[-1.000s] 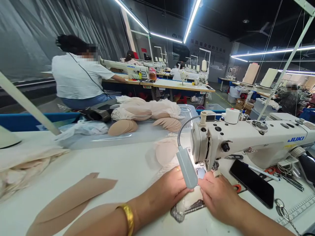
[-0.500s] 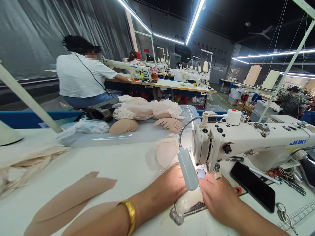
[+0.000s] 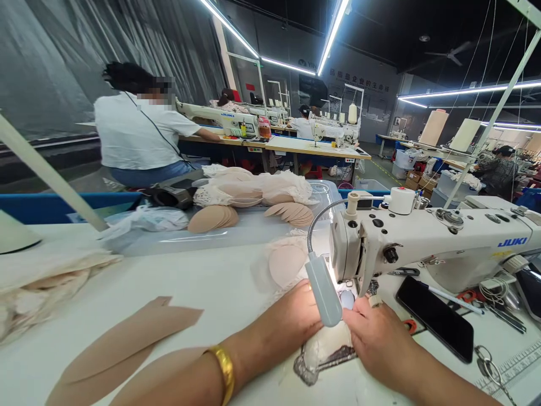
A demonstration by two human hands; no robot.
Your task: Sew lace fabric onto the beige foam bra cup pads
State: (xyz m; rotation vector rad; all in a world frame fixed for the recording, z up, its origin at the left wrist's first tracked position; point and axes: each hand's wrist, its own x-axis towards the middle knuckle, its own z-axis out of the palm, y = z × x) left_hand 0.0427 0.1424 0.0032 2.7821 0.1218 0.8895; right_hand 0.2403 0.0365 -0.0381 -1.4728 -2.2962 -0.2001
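A white sewing machine (image 3: 422, 231) stands at the right, its needle area lit by a grey lamp (image 3: 324, 290) on a bent metal neck. My left hand (image 3: 300, 310) lies beside the lamp on pale lace fabric (image 3: 287, 264), its fingertips partly hidden behind the lamp. My right hand (image 3: 376, 332) is just right of the lamp, close under the machine head, thumb and fingers pressed together at the fabric's edge. What its fingertips hold is too small to make out. Beige fabric pieces (image 3: 127, 344) lie to the left of my left forearm.
Beige oval pads (image 3: 213, 219) and lace cups (image 3: 253, 187) rest on a clear plastic sheet behind. A black phone (image 3: 437, 318), scissors and a ruler (image 3: 518, 366) lie at the right. Cream fabric (image 3: 42, 287) is at the far left. A person (image 3: 139, 129) sits at another machine.
Both hands stay in nearly the same place. The fingers of my right hand have shifted slightly, and the view has moved a little.
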